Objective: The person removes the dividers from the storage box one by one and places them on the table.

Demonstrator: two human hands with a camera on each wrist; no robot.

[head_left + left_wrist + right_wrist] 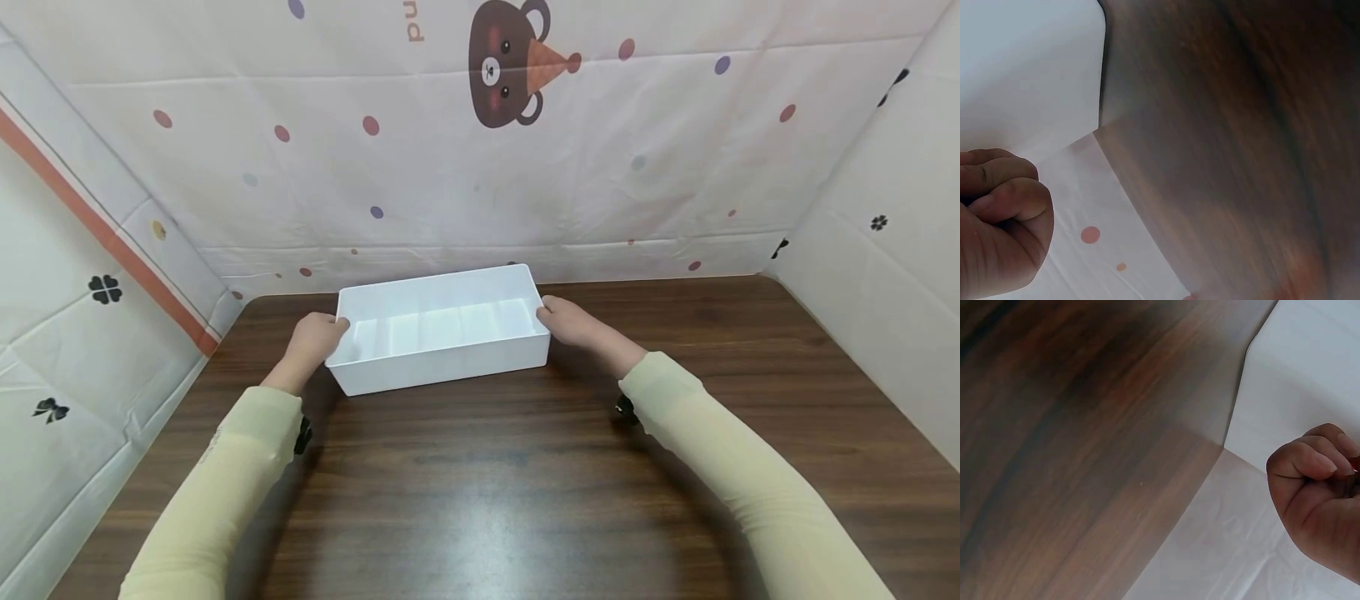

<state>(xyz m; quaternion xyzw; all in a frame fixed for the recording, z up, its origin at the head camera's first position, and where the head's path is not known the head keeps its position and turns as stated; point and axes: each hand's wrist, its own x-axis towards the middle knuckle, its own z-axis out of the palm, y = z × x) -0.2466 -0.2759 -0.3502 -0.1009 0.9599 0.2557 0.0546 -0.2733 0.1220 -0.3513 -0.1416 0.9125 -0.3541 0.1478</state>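
Observation:
A white rectangular plastic bin (442, 364), open at the top, is at the far side of the table, turned a little so its right end lies farther back. Nothing shows inside it. My left hand (316, 340) grips its left end, thumb over the rim. At the opposite end my right hand (567, 321) holds the rim the same way. Curled fingers of the left hand (1007, 219) show against the bin's wall (1029, 81) in the left wrist view. The right wrist view has the right hand (1319, 494) beside the bin (1291, 394), fingers bent. Whether the bin's base touches the table cannot be told.
The dark wood table (480, 467) reaches back to a hanging white cloth (450, 192) with coloured dots and a bear print. More cloth hangs along the left (67, 358) and right (885, 275) sides.

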